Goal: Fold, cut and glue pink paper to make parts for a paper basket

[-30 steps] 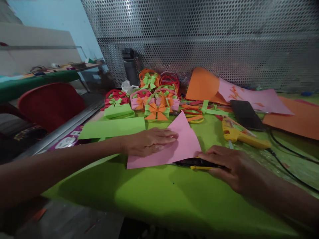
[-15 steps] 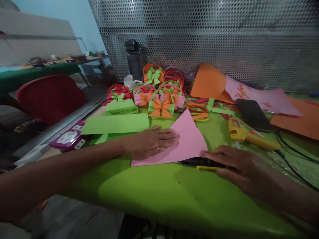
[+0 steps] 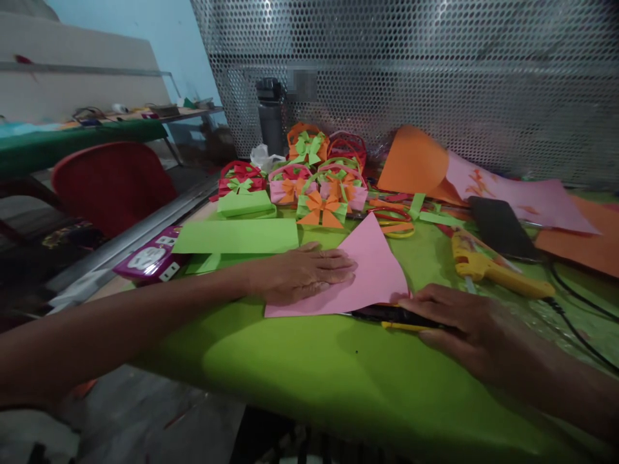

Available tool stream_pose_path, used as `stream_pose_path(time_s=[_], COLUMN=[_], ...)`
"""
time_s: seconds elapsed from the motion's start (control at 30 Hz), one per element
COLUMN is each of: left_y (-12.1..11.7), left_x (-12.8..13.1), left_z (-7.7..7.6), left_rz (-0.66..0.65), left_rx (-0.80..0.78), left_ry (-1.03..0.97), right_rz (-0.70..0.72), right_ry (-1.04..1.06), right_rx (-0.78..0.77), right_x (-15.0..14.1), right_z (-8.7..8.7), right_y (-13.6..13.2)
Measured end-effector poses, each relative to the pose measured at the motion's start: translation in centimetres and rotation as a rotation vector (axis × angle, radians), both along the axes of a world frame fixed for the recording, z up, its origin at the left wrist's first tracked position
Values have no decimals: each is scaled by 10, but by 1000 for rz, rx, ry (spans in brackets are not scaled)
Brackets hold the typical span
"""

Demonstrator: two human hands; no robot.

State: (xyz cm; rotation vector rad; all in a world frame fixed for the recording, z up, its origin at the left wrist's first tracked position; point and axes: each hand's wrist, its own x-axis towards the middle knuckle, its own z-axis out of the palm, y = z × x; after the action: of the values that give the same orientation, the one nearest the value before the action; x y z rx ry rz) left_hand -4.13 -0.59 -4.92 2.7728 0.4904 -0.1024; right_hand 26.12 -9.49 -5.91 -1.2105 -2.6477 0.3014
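Observation:
A folded pink paper triangle lies on the green table cover. My left hand rests flat on its left part, fingers spread. At the paper's lower right corner my right hand lies over a black and yellow utility knife, fingers curled on its handle. The knife lies flat along the paper's bottom edge.
Green paper sheets lie left of the pink one. Several small paper baskets with bows stand behind. A yellow glue gun, a phone, orange and pink sheets, a bottle and a red chair surround.
The view has shifted, so everything sits slightly further right in frame. Both hands keep the same places on the pink paper and the knife.

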Motion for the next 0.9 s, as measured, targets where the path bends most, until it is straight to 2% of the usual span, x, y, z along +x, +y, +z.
stream_pose_path(time_s=[0.27,0.47,0.77,0.9], left_y=[2,0,1,-1], left_x=[-1,0,0,0], left_z=[-5,-1,-4,-1], left_rz=[-3,-2,0,1], left_rx=[12,12,12,15], left_ry=[-31,-37,-53,-34], right_rz=[25,32,111,130], right_ry=[-12,10,30,40], right_rx=[62,60,128,161], right_x=[-3,-10,-26,-31], right_z=[-5,-5,8,9], right_y=[-1,0,2,2])
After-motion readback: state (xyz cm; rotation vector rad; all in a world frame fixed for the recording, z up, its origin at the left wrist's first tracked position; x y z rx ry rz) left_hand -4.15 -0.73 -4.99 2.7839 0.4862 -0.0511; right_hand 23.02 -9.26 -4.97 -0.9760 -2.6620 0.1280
